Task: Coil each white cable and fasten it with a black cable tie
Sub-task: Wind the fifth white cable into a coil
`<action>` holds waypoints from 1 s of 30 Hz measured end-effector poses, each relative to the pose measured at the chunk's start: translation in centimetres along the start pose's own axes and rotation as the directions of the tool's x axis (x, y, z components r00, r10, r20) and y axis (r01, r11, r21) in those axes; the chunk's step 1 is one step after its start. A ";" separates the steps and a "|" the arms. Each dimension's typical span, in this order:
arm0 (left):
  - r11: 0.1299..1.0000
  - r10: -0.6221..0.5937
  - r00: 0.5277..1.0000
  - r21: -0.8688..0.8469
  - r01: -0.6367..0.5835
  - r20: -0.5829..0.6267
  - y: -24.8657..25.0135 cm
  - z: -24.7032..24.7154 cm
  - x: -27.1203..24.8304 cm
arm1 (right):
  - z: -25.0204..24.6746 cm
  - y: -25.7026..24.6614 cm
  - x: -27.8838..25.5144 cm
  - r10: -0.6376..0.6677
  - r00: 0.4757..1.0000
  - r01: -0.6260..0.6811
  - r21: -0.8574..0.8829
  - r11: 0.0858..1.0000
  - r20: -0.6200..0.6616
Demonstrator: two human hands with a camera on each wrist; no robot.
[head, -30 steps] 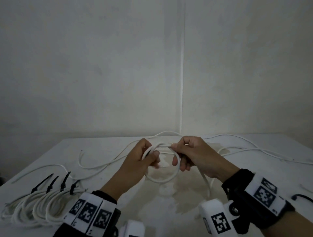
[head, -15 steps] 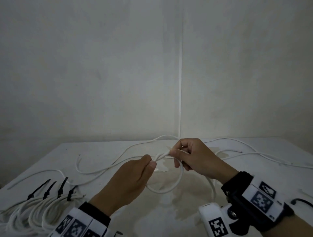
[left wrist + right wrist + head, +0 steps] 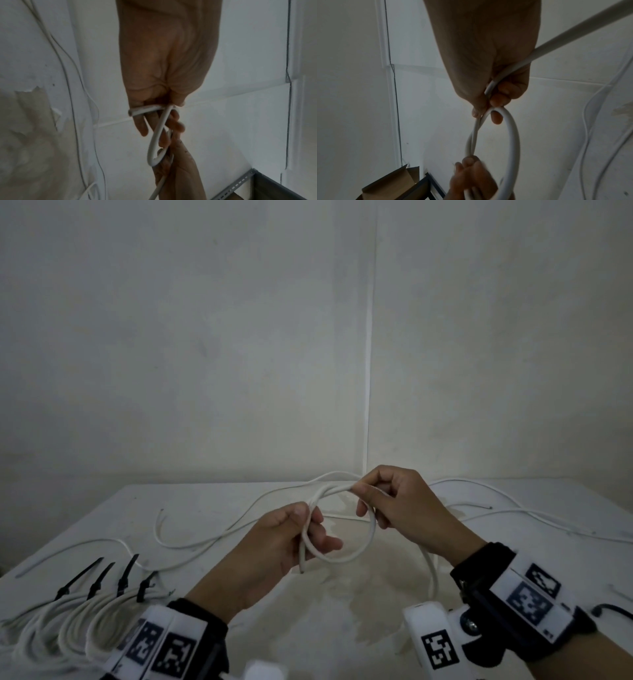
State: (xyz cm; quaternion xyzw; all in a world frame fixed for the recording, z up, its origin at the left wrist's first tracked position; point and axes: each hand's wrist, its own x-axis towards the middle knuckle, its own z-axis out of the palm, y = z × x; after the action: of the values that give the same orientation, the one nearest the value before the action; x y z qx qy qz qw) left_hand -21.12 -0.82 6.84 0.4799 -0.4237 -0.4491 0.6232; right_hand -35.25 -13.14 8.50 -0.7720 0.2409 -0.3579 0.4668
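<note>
A white cable (image 3: 371, 534) forms one small loop held above the white table (image 3: 212, 501) between both hands. My left hand (image 3: 301, 529) pinches the loop's left side, where the cut cable end (image 3: 131, 113) sticks out below the thumb. My right hand (image 3: 368, 494) pinches the loop's top, and the free length of cable (image 3: 565, 36) runs back past that wrist. Several coiled white cables (image 3: 68, 625), each fastened with a black cable tie (image 3: 125, 575), lie at the near left.
Loose white cables (image 3: 212, 539) trail across the far half of the table, others (image 3: 534, 513) to the right. A stained patch (image 3: 370, 594) marks the table's middle. A black cord (image 3: 613, 609) lies at the right edge. A metal shelf with a cardboard box (image 3: 392, 184) stands beyond the table.
The hands have drawn slightly apart and risen. My left hand has shifted its hold down the loop's left side, and the loop now hangs wider between the hands.
</note>
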 end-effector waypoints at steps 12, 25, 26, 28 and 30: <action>0.979 0.186 0.912 -0.007 -0.202 -0.366 0.4 -2.9 1.2 | -3.1 3.8 0.3 -0.083 0.990 0.034 -0.373 0.927 -0.116; 0.981 0.188 0.909 0.108 -0.159 -0.372 0.1 -3.7 1.7 | 0.8 6.0 -1.4 -0.549 0.771 0.501 -0.840 0.208 0.324; 0.981 0.187 0.910 0.116 -0.154 -0.370 0.0 -3.7 1.7 | 1.3 5.6 -1.6 -0.559 0.751 0.529 -0.827 0.191 0.351; 0.981 0.186 0.913 0.125 -0.150 -0.363 -0.2 -3.4 1.9 | 2.1 5.3 -1.8 -0.596 0.697 0.581 -0.801 0.145 0.398; 0.979 0.184 0.923 0.144 -0.143 -0.339 -0.5 -3.0 2.0 | 3.0 4.7 -1.8 -0.610 0.655 0.634 -0.763 0.124 0.445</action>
State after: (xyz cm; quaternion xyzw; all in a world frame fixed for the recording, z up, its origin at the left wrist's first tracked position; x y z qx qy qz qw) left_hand -17.84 -2.19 5.97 0.5507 -0.3700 -0.2772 0.6950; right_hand -34.17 -12.32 2.77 -0.9235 0.0391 -0.3290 -0.1936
